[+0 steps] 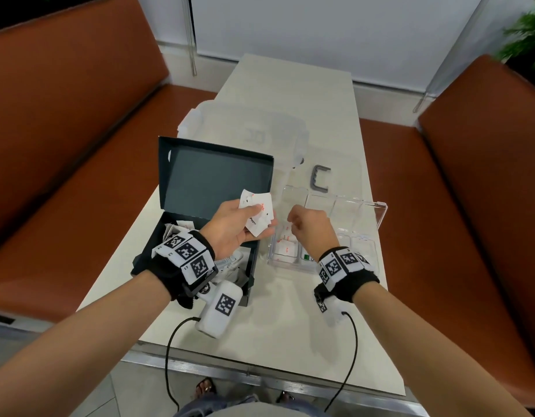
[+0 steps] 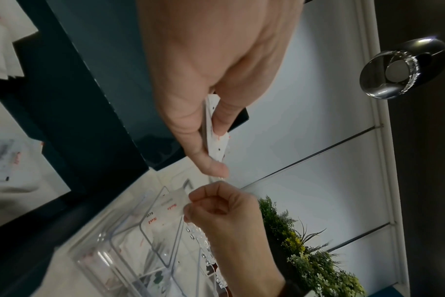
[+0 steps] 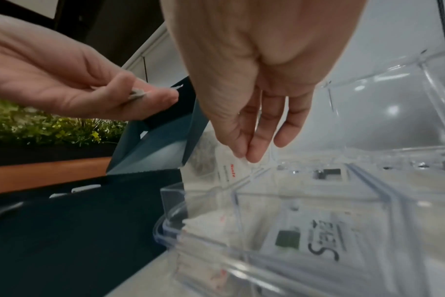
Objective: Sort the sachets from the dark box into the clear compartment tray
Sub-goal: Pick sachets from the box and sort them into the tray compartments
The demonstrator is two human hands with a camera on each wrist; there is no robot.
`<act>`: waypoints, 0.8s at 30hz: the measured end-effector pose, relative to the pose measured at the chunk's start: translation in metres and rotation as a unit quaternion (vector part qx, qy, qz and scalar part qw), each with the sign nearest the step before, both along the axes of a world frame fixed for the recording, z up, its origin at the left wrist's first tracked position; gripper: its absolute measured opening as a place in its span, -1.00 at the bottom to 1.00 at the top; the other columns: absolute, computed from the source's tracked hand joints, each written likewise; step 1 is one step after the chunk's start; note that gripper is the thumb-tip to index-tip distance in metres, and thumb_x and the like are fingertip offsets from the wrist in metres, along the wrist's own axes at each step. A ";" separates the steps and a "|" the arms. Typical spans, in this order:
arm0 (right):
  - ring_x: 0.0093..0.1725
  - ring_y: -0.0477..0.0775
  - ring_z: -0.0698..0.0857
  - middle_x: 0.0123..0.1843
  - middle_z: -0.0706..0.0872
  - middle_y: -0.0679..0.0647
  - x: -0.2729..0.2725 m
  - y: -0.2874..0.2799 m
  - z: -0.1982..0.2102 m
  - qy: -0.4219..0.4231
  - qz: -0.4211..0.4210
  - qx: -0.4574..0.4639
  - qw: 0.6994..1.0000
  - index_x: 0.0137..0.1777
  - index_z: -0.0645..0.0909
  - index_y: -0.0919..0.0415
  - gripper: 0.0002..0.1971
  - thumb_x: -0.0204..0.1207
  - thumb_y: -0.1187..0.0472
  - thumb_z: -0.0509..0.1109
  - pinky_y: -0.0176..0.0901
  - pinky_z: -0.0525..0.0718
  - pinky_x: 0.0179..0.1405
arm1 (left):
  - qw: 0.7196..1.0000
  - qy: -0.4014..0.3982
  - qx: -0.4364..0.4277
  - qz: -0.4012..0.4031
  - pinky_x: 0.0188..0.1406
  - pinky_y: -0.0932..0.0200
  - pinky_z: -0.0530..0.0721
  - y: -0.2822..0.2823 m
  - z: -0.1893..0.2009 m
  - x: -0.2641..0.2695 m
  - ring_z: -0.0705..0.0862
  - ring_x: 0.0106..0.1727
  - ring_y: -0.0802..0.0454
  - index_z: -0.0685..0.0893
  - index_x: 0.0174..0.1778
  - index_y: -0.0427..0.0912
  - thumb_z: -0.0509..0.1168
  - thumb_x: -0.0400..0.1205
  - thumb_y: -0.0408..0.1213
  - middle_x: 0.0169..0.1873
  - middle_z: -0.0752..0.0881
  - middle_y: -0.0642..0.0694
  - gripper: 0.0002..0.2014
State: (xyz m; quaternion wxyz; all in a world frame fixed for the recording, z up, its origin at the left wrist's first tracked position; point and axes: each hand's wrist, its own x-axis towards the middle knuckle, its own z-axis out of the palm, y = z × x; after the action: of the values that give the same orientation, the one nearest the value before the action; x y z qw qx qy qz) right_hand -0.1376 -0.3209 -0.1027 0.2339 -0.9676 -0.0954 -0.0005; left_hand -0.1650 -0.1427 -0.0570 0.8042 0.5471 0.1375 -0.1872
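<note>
The left hand (image 1: 234, 225) is raised over the gap between the dark box (image 1: 200, 218) and the clear compartment tray (image 1: 326, 233), palm turned up, thumb and fingers pinching a small fan of white salt sachets (image 1: 258, 216) with red lettering. In the left wrist view the same sachets (image 2: 215, 130) show edge-on between thumb and forefinger. The right hand (image 1: 311, 225) hangs over the tray's left column of compartments, fingers pointing down and drawn together at the tips; the right wrist view shows those fingertips (image 3: 252, 154) just touching a white salt sachet (image 3: 231, 170) that stands tilted in a compartment of that column, though whether they grip it or merely touch it cannot be told.

The tray sits on the counter (image 1: 320, 121) just right of the box, its hinged lid open away from the person. Its near-left compartment holds more salt sachets (image 1: 286, 246); the compartment right of that one holds a sachet with green and black print (image 3: 315, 237). Left of the tray, the box stands with its lid up, and further white sachets (image 1: 177, 230) lie inside it. Beyond the tray a grey clip (image 1: 320, 179) lies on the counter.
</note>
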 end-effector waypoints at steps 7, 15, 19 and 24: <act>-0.03 0.24 0.64 -0.02 0.67 0.14 -0.002 0.002 -0.009 -0.018 0.006 -0.117 0.993 0.05 0.58 0.28 -0.84 0.56 0.39 0.21 0.02 0.51 0.09 | 1.000 -0.002 -0.007 0.009 -0.24 0.04 0.80 0.007 -0.001 -0.002 0.82 -0.03 -0.19 0.55 0.24 -0.39 0.17 0.74 -0.45 0.10 0.72 -0.39 -0.81; 0.02 0.25 0.59 0.03 0.62 0.18 0.002 0.009 -0.015 -0.024 -0.014 -0.181 0.983 0.01 0.58 0.31 -0.87 0.56 0.33 0.22 0.04 0.47 0.04 | 1.000 0.006 -0.003 0.010 -0.20 0.01 0.81 0.008 -0.001 -0.002 0.81 -0.01 -0.21 0.54 0.27 -0.40 0.18 0.74 -0.44 0.14 0.70 -0.41 -0.79; 0.01 0.27 0.57 0.02 0.62 0.21 0.002 0.012 -0.019 -0.026 -0.017 -0.213 0.977 -0.02 0.56 0.31 -0.87 0.50 0.40 0.21 0.05 0.44 0.00 | 1.000 0.006 -0.004 0.015 -0.26 0.03 0.80 0.008 0.000 -0.002 0.83 -0.09 -0.17 0.55 0.23 -0.37 0.18 0.74 -0.44 0.10 0.71 -0.40 -0.82; 0.02 0.27 0.56 0.05 0.61 0.20 0.002 0.011 -0.017 -0.016 -0.017 -0.217 0.976 0.03 0.54 0.30 -0.86 0.51 0.40 0.23 0.06 0.45 0.02 | 1.000 0.004 -0.007 0.016 -0.30 0.06 0.79 0.008 0.001 -0.001 0.84 -0.12 -0.16 0.59 0.13 -0.34 0.18 0.74 -0.44 0.06 0.73 -0.39 -0.88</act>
State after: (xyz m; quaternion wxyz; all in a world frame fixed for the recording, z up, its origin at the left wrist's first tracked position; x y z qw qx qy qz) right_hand -0.1356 -0.3096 -0.1201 0.0167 -0.9966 -0.0805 0.0010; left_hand -0.1665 -0.1345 -0.0562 0.8100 0.5388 0.1482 -0.1778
